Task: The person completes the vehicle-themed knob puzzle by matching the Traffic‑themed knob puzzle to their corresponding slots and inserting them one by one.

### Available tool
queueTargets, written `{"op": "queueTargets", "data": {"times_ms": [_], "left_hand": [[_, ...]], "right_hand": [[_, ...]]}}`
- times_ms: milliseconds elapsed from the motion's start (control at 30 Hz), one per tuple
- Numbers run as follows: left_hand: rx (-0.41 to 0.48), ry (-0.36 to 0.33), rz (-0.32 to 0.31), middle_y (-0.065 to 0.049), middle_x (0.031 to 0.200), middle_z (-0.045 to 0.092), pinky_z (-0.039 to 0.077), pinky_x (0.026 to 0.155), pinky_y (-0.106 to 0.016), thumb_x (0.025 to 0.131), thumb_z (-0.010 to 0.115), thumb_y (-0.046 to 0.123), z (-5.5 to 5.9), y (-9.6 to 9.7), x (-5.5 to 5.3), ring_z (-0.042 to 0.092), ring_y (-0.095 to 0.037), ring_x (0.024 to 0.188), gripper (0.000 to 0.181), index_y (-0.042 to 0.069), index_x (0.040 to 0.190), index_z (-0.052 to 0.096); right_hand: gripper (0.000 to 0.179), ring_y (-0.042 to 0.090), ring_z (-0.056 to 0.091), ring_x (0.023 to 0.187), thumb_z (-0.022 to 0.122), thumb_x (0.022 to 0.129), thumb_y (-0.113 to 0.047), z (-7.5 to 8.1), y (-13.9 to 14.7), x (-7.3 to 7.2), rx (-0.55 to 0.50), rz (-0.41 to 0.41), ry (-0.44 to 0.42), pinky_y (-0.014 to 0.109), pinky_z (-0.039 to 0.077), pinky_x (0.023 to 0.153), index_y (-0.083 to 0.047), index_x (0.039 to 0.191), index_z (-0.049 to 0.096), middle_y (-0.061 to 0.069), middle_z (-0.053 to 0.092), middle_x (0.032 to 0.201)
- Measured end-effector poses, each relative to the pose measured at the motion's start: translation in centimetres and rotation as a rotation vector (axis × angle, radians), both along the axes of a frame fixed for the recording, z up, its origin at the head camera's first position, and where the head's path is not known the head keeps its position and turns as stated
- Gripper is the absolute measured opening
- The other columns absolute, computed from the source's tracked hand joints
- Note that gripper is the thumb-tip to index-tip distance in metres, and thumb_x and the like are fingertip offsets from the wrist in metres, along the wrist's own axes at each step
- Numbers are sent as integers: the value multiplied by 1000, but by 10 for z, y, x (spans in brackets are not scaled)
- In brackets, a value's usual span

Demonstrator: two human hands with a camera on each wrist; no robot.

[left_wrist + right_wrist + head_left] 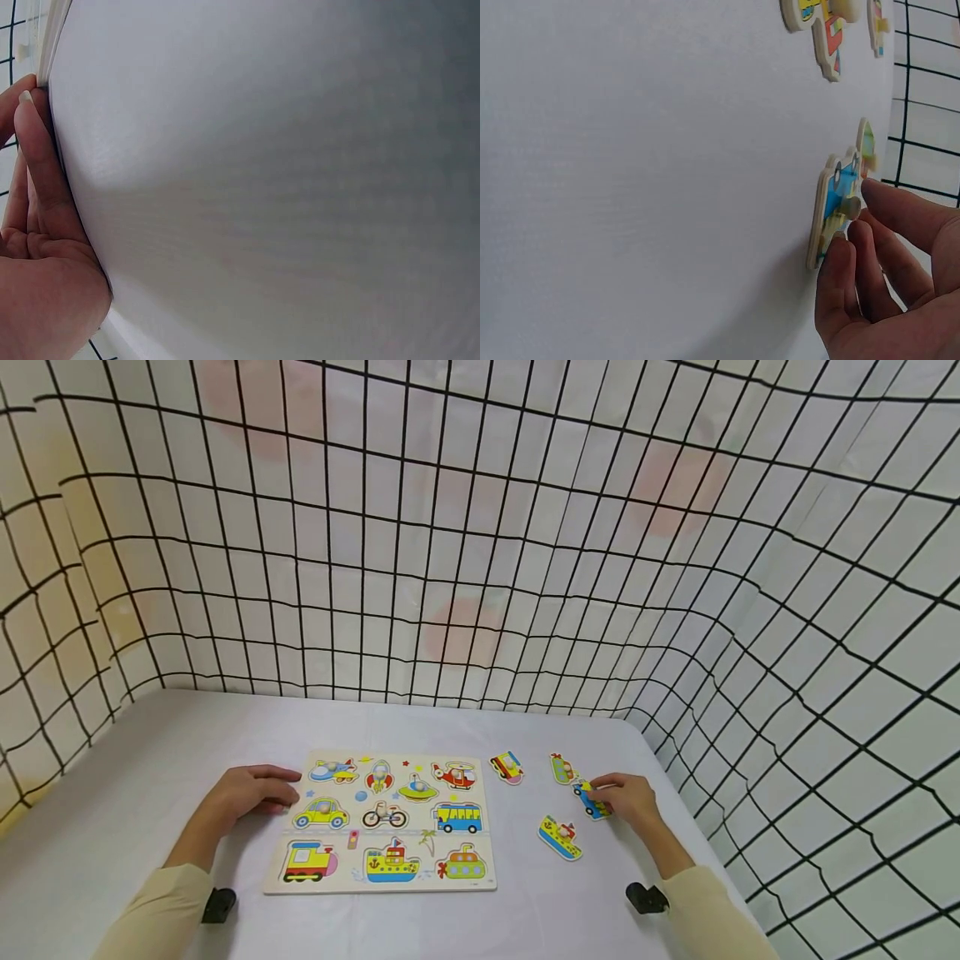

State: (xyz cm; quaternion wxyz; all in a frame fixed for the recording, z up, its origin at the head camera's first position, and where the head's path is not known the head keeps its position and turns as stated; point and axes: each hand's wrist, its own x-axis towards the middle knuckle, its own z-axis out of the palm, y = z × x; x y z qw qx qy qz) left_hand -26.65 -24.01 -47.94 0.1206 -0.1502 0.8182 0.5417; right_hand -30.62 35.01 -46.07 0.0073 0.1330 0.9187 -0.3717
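My right hand is at a blue-and-yellow bus puzzle piece, its fingertips curled around the small wooden knob. In the right wrist view the fingers surround that knob closely, with the piece low at the tabletop. My left hand lies by the left edge of a wooden puzzle board, relaxed fingertips at the rim. Loose near the bus are a ship piece, a green submarine piece and a train piece.
Knobbed vehicle pieces, such as the car and helicopter, sit in the board. Its train, ship, bus and submarine places show printed pictures without knobs. A white cloth covers the table. Black grid netting stands behind and beside it.
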Motion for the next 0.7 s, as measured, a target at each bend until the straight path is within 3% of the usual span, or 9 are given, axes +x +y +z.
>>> {"op": "queueTargets", "data": {"times_ms": [433,700], "left_hand": [[40,5,-4,-17,111,72,56,68,-25,83,79,21,-1,0,0,67,-18,71,58,-1,134,62],[34,8,-6,-18,111,72,56,68,-25,83,78,21,-1,0,1,67,-19,71,57,-1,134,62]], "right_hand": [[30,26,60,96,79,84,-21,-4,0,4,9,1,18,26,45,67,-3,108,77,20,71,115],[28,22,61,88,80,83,-20,-9,0,4,-1,-5,21,27,45,65,-4,107,78,17,73,111]]}}
